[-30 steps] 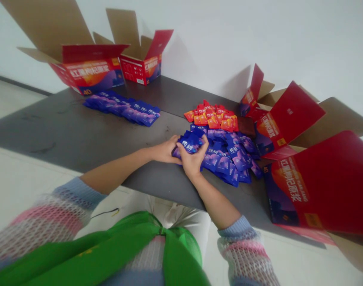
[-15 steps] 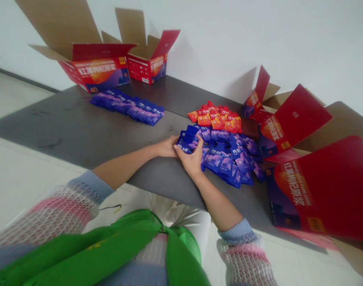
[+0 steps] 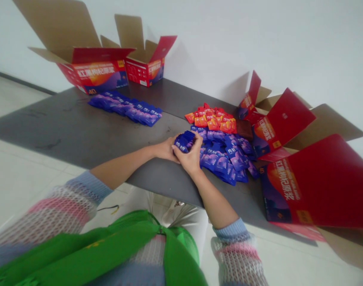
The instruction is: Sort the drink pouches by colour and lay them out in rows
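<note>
Both hands squeezed the blue packets (image 3: 184,142) into a tighter stack near the tabletop's (image 3: 80,131) front edge; right hand (image 3: 190,157) grips it, hiding most left hand (image 3: 166,150) fingers, also gripping.

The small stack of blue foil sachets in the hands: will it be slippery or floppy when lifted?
The stack of blue foil sachets looks glossy, so it probably slides apart easily. Both the left hand and right hand clamp it, suggesting it needs squeezing. Each sachet seems thin, likely light.

Your right hand (image 3: 191,157) and left hand (image 3: 164,149) cover most of the blue stack (image 3: 184,142) between them. At 3 o'clock the red box (image 3: 318,186) is cut by the edge. Print on the far sachets (image 3: 128,109) at 11 o'clock is too small to read.
</note>
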The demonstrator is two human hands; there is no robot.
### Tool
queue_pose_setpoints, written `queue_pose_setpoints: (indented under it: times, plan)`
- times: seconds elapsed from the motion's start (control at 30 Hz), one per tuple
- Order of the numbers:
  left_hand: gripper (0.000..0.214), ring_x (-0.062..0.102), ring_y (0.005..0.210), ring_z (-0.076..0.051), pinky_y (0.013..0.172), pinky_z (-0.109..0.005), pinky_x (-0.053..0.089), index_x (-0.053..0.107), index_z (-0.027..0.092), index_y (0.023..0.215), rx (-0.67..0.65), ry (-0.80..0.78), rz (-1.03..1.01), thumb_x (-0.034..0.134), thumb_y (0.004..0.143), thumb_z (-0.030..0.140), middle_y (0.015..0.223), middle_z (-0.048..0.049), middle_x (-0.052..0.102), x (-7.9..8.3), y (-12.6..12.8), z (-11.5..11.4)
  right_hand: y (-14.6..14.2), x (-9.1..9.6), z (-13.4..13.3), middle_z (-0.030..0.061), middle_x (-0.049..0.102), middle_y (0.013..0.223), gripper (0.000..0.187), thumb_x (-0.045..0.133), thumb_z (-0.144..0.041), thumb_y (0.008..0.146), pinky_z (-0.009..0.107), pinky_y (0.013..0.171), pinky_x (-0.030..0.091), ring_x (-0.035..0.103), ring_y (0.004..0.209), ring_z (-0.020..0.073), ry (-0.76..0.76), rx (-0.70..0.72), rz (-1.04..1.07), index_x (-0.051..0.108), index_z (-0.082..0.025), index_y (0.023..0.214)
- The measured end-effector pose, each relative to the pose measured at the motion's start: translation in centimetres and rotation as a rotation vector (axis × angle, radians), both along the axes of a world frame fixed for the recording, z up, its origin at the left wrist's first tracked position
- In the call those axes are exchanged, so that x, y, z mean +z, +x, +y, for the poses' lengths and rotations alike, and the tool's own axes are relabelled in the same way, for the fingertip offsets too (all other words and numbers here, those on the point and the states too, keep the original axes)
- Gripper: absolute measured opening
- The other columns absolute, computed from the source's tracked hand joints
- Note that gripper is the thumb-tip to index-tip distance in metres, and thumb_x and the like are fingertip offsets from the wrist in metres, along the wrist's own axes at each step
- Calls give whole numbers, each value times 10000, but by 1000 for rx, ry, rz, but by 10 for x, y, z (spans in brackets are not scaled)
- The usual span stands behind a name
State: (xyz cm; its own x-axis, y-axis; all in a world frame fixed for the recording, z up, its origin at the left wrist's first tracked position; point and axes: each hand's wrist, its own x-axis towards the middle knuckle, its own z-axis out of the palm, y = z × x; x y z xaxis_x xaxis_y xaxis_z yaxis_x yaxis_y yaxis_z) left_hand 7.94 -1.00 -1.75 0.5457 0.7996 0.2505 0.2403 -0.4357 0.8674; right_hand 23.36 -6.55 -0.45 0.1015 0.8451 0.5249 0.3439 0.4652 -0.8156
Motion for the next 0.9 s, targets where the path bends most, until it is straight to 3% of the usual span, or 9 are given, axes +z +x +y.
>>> queue_pose_setpoints:
  times: [0.17,0.37,0.57,0.83,0.9]
  plan:
    - [603,726,953,-280,890,-403,586,694,139,1093,-87,-97,-118,907,574,359,1053,-125,773,-11,2,1,2,-2,3,97,597,1225,648,821,-442,743,428,1118,467,573,1205,254,-1,-4,-28,528,-200,1269]
    - [557,740,914,-249,882,-374,599,729,132,1063,-105,-95,-143,916,565,298,1031,-99,793,-18,1,6,-1,-5,4,127,579,1300,798,837,-461,703,430,1086,498,588,1217,256,-35,11,9,455,-180,1346]
    - [499,752,904,-277,880,-418,609,755,133,1027,-89,-96,-102,909,598,336,1002,-98,796,-22,-4,8,0,-6,5,147,547,1337,904,847,-474,684,443,1110,482,571,1253,264,-57,-11,-29,395,-166,1404]
    - [746,665,1260,-336,1133,-486,499,664,188,1340,-185,-6,-219,915,655,347,1363,-153,694,-12,5,-2,-2,-4,-1,171,516,1343,793,718,-517,795,452,1110,465,535,1254,271,21,-88,-185,385,-148,1413]
    - [737,662,1266,-335,1135,-491,496,649,187,1353,-144,1,-261,902,684,370,1377,-165,684,-12,9,-5,-3,-7,-3,178,517,1334,762,675,-539,824,469,1111,455,523,1259,283,38,-128,-216,385,-142,1406]
